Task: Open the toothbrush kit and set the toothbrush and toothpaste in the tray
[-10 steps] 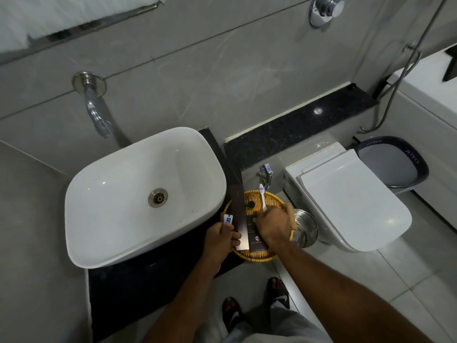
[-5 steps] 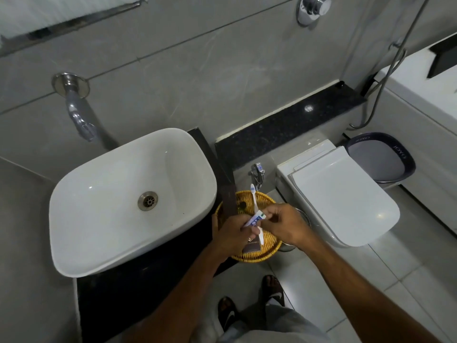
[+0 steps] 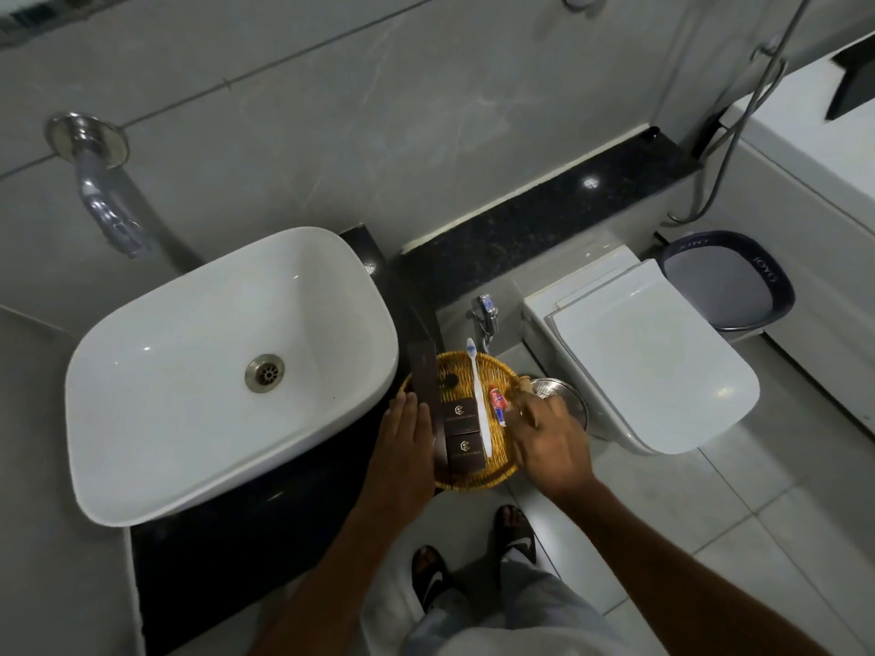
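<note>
A round woven yellow tray (image 3: 502, 366) sits at the right end of the black counter. A white toothbrush (image 3: 479, 400) lies lengthwise across it, head pointing away from me. Just right of it lies a small red, white and blue toothpaste tube (image 3: 497, 403). The long dark kit box (image 3: 426, 390) lies along the tray's left edge. My left hand (image 3: 408, 433) rests flat and open beside that box, holding nothing. My right hand (image 3: 549, 437) hovers over the tray's right rim, fingers loose, just right of the tube and not gripping it.
Two small dark boxes (image 3: 461, 435) lie in the tray. A white basin (image 3: 227, 366) fills the counter to the left, with a wall tap (image 3: 102, 196) above. A steel bin (image 3: 561, 400), a closed toilet (image 3: 644, 352) and a dark bin (image 3: 729, 281) stand to the right.
The toothpaste tube, held between both hands half a second ago, now lies in the tray beside the toothbrush. Both hands have let go and drawn apart.
</note>
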